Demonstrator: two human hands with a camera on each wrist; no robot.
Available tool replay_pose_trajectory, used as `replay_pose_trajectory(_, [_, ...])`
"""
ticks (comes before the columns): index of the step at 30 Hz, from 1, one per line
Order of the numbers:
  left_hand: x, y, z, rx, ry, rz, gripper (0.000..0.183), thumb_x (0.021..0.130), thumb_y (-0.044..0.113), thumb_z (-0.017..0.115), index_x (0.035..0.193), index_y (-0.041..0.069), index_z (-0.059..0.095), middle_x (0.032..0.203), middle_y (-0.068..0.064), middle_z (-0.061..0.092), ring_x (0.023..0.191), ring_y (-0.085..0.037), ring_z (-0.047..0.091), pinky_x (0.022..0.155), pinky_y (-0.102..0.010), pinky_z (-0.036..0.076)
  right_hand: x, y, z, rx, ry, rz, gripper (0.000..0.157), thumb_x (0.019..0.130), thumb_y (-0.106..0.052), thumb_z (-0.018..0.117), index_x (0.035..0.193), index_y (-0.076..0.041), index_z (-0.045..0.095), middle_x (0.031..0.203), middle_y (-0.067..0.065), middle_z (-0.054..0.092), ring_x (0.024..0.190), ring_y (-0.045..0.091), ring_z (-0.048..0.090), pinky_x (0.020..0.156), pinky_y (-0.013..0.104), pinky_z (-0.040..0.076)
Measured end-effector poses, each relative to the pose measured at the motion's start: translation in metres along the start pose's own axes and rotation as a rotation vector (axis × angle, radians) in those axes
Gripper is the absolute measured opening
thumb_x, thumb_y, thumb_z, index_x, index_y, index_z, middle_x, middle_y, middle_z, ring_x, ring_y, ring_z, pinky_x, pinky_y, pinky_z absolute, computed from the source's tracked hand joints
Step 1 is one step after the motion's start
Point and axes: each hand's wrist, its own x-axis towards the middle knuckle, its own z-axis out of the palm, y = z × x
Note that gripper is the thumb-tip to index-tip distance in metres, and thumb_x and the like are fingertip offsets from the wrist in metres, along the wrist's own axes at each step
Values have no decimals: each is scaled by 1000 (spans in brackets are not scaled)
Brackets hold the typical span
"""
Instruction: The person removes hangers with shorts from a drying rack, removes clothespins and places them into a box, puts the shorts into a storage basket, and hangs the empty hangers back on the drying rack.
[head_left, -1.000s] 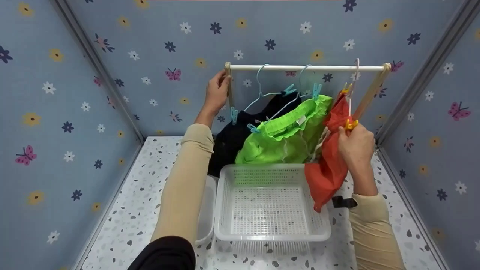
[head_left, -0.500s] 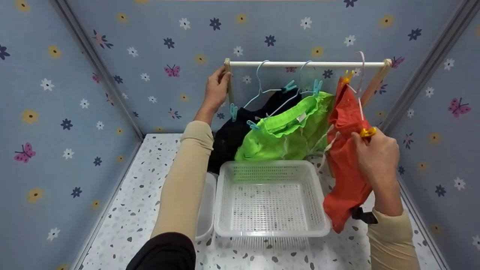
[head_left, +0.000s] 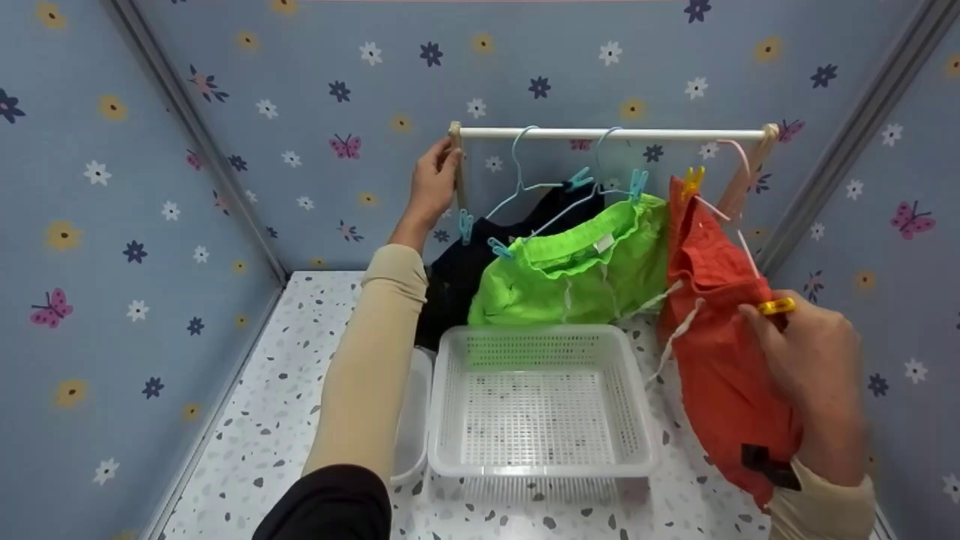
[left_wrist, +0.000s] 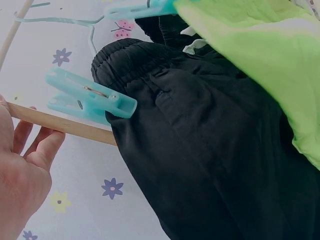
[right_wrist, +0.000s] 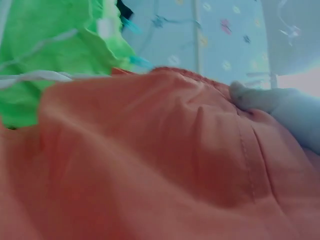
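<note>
In the head view my left hand (head_left: 435,178) grips the left wooden post (left_wrist: 65,125) of a small clothes rack, fingers round it. My right hand (head_left: 814,367) pinches the waistband corner of red drawstring pants (head_left: 720,330), right by a yellow clip (head_left: 776,306). A second yellow clip (head_left: 694,181) holds the other waist corner to a pale pink hanger (head_left: 739,161), tilted, its hook overlapping the rack's white rod (head_left: 555,133). In the right wrist view the thumb (right_wrist: 250,97) presses on the red waistband; my other fingers are mostly hidden.
Bright green pants (head_left: 555,292) and black pants (left_wrist: 200,125) hang from blue hangers with blue clips, left of the red pair. A white perforated basket (head_left: 544,471) stands in front, beside another white container (head_left: 412,427). Flowered walls (head_left: 300,90) enclose the speckled surface.
My right hand has moved right and nearer to me, drawing the red pants away from the basket and spreading their waist. The pink hanger has tilted with them. My left hand stays put.
</note>
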Motion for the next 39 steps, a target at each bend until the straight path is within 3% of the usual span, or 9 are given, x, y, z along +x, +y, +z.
replay_pose_trajectory(4, [1,-2,1,-13,5,6,45,101,34,45,143,16,48,128,-5,56,112,-15,54,93,-36,46,-4,4,-20,-34,-24,14,38,90,-30,71,102,6,65,72,17,58,57,30,48,50,34,36])
replay_pose_trajectory(12, [-1,-2,3,-31,-9,1,48,100,36,45,144,16,47,130,-6,56,114,-17,54,94,-36,47,-16,-2,-55,-20,-123,136,46,92,-33,68,115,6,63,87,24,62,62,32,59,54,27,52])
replay_pose_trajectory(16, [-1,-3,2,-35,-17,3,49,100,37,46,144,16,47,130,-6,56,114,-18,54,93,-36,47,-22,-4,-67,59,-166,181,43,92,-27,67,120,5,62,91,25,62,62,32,61,52,17,50])
replay_pose_trajectory(18, [-1,-2,1,-29,-14,2,48,100,36,46,144,16,47,129,-7,56,113,-18,54,93,-37,46,-24,-6,-70,93,-164,166,39,91,-21,68,119,6,63,90,25,62,60,30,60,52,7,41])
replay_pose_trajectory(27, [-2,2,0,-46,-26,-1,45,102,32,45,143,15,48,127,-9,56,116,-27,54,93,-39,46,-24,-19,-78,287,-202,-7,27,85,-6,74,111,-2,71,90,15,67,60,12,63,57,12,49])
replay_pose_trajectory(33, [-14,25,-2,-52,-38,-13,42,104,20,44,144,8,46,128,-14,56,118,-32,52,96,-44,44,-11,-31,-77,373,-243,-209,30,78,3,79,103,-14,76,87,-2,69,64,12,63,59,16,52])
replay_pose_trajectory(39, [-21,37,-4,-44,-48,-33,42,105,18,43,145,7,44,128,-15,56,114,-30,54,95,-44,45,4,-42,-70,397,-235,-398,40,69,10,83,101,-13,77,85,-4,69,65,9,60,58,17,52])
